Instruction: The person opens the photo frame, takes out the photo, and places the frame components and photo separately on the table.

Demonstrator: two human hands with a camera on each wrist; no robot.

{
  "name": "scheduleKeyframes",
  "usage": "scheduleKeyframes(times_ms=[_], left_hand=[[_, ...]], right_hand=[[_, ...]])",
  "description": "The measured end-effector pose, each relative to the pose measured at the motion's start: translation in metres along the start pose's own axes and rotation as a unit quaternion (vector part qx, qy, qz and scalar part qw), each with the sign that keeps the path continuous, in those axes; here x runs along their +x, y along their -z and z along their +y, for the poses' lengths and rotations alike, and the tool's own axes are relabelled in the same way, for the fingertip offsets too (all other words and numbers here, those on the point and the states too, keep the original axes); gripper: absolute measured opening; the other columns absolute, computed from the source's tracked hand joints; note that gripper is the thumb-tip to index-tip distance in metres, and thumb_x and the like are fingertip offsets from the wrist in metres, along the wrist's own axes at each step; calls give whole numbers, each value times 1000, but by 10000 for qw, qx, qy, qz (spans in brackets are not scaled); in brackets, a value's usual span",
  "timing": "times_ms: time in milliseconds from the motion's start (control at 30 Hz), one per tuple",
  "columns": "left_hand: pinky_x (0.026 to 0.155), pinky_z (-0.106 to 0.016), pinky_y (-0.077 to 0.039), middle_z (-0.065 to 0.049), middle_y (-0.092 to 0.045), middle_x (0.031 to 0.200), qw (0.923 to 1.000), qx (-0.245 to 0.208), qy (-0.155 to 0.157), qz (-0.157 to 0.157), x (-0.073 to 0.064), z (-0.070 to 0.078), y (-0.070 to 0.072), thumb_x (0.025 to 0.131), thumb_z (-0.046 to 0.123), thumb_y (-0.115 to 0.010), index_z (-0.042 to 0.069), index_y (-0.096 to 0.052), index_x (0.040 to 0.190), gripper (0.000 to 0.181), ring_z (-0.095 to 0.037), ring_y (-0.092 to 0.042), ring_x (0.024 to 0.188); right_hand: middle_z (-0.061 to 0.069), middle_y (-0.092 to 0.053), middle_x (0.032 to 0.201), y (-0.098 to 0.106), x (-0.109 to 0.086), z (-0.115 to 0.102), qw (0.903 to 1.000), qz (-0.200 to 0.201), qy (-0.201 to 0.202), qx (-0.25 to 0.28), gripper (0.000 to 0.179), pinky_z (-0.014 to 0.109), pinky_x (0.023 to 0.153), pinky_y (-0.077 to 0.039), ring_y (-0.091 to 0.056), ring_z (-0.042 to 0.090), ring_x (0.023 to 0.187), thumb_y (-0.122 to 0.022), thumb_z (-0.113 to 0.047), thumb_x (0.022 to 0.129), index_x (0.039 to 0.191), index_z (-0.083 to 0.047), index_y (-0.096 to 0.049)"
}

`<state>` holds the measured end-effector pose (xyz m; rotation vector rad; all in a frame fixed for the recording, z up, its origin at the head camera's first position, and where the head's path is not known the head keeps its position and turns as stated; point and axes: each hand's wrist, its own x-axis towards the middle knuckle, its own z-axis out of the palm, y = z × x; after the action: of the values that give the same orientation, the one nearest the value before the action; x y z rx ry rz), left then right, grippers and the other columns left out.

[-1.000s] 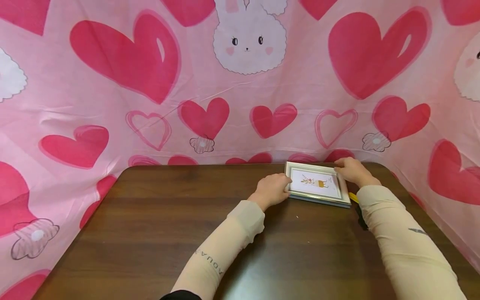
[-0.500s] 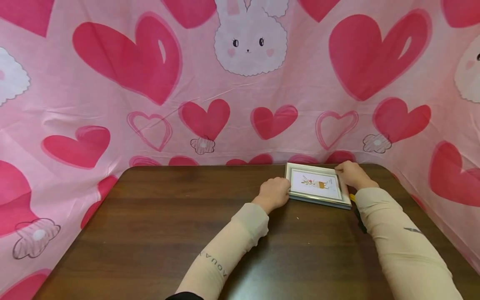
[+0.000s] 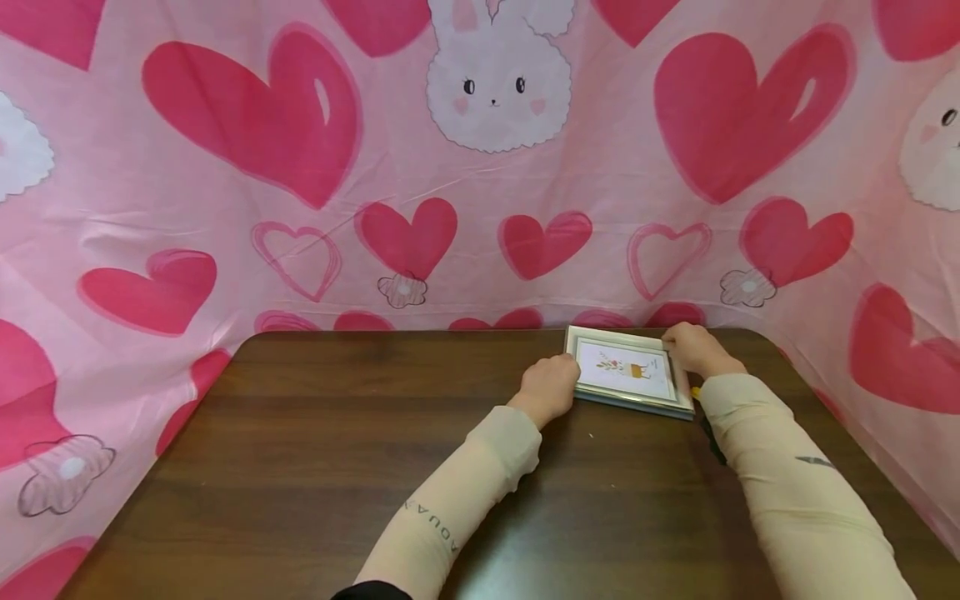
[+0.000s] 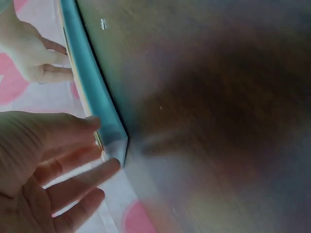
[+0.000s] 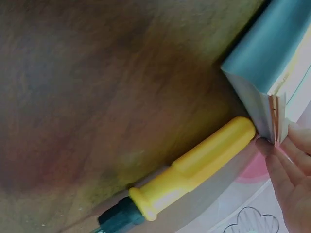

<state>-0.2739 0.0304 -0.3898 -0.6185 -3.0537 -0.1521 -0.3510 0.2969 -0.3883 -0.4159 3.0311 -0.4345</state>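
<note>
A picture frame point(image 3: 628, 369) with a pale, shiny border lies face up at the table's back right. Its picture shows a small plant in an orange pot, turned sideways. My left hand point(image 3: 550, 388) grips the frame's left end; in the left wrist view the thumb lies on the blue-tinted side of the frame point(image 4: 92, 77) and the fingers reach round the corner. At the opposite end my right hand point(image 3: 699, 349) pinches the edge near the far corner. Beside that end lies a yellow-handled screwdriver point(image 5: 204, 167) with a dark collar, mostly hidden by the right sleeve in the head view.
The brown wooden table point(image 3: 337, 442) has rounded back corners. Behind and at both sides hangs a pink cloth point(image 3: 390, 175) printed with hearts and rabbits, close to the table's back edge. A few tiny white specks lie on the wood in front of the frame.
The fingers of my left hand have curled further round the frame's left end. The frame has shifted slightly left, and my right hand with it.
</note>
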Motion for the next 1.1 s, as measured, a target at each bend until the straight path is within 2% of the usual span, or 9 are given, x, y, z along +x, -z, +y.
scheduleKeyframes(times_ms=[133,267,433,533,700,900,1100], left_hand=[[66,-36,-58,0,-67,97,9999,129,101,21,-2,3,-1,94,14,-62,13,-72,97,10,-22,-70,85],[67,-36,-59,1,-66,99,9997,55,218,-9,-2,1,-2,94,13,-63,14,-73,98,10,-22,-71,87],[67,-36,-59,-1,-67,101,9988,-290,391,-18,-1,-5,-5,94,12,-63,10,-70,97,8,-21,-70,88],[67,-38,-59,-5,-68,101,9962,-676,550,13,1,-10,-6,96,13,-59,7,-67,102,11,-21,-69,89],[67,-39,-59,-9,-69,100,9909,-1150,692,116,0,-17,-8,97,13,-57,4,-64,104,13,-22,-68,89],[67,-39,-59,-7,-68,99,9919,-1028,722,161,-3,-22,-7,96,9,-58,5,-66,101,11,-23,-69,88],[68,-39,-59,-8,-68,98,9920,-996,738,231,-7,-28,-6,96,8,-58,4,-66,101,11,-24,-69,87]], right_hand=[[20,-67,93,0,1,-5,10000,-25,53,-47,19,53,83,-50,-57,32,81,-54,-1,93,87,2,-71],[20,-67,92,1,2,-10,10000,-80,36,-24,19,54,83,-50,-57,32,81,-54,-1,94,90,3,-72],[27,-68,103,-1,1,-15,9998,-177,-37,-6,21,58,91,-49,-61,38,91,-54,-1,95,101,9,-70],[30,-67,109,-1,0,-17,9999,-149,-71,4,23,60,95,-47,-62,42,99,-54,-2,94,105,11,-69],[28,-69,104,-1,1,-19,9999,-64,-101,5,21,58,92,-49,-63,40,95,-56,-3,92,101,10,-70],[23,-69,93,-2,0,-22,9997,-82,-201,79,12,55,84,-50,-61,35,85,-61,-3,88,90,6,-69],[19,-65,90,-3,-2,-25,9988,-245,-368,190,8,47,75,-49,-56,30,78,-59,1,84,88,3,-65]])
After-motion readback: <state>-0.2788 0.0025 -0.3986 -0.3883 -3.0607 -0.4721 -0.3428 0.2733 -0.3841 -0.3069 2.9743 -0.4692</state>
